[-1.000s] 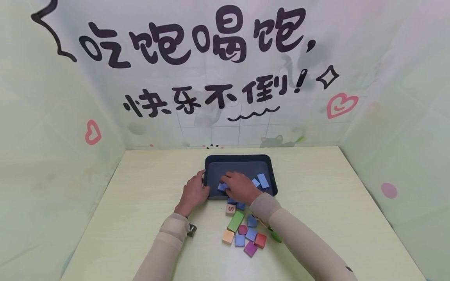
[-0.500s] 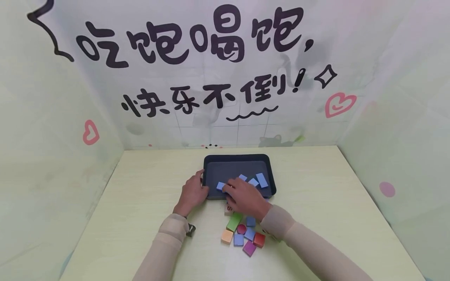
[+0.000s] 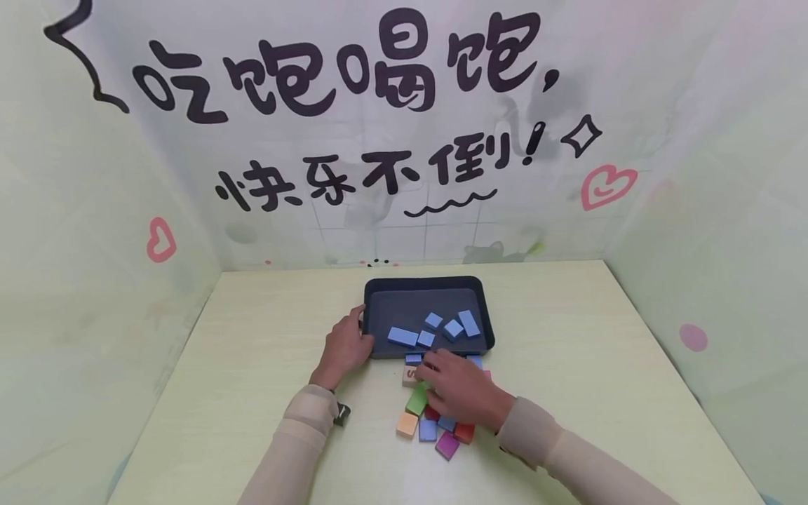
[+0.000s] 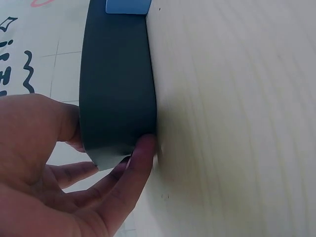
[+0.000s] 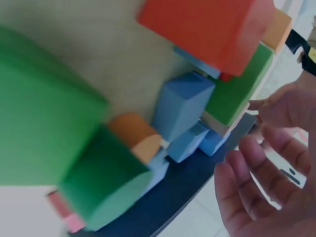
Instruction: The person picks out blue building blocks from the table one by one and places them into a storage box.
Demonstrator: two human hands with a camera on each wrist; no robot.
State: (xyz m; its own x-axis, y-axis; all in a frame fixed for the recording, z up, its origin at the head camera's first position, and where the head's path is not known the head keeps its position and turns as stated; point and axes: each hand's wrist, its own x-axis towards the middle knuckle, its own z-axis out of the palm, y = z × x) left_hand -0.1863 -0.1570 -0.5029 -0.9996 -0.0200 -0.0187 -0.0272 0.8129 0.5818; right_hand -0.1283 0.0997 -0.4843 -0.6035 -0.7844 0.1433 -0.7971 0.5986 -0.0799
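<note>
A dark rectangular tray (image 3: 423, 283) lies on the table with several blue blocks (image 3: 402, 337) inside it. At the tray's left end, my left hand (image 3: 344, 351) holds the front corner, its fingers and thumb around the wall in the left wrist view. Just in front of the tray, my right hand (image 3: 463, 389) hovers over loose blocks with relaxed fingers, and nothing shows between them in the right wrist view. Near its fingertips are a wooden letter block (image 3: 409, 376) and a green block (image 3: 417, 400). The hand hides part of the pile.
In front lie an orange block (image 3: 407, 425), a blue block (image 3: 427, 430), a purple block (image 3: 447, 445) and a red block (image 3: 464, 433). A green cylinder (image 5: 111, 180) shows in the right wrist view. A printed curtain (image 3: 303, 231) stands behind the table.
My right hand has let go of a blue block in the tray and drawn back over the near rim to the loose blocks. The left hand stays at the tray's corner.
</note>
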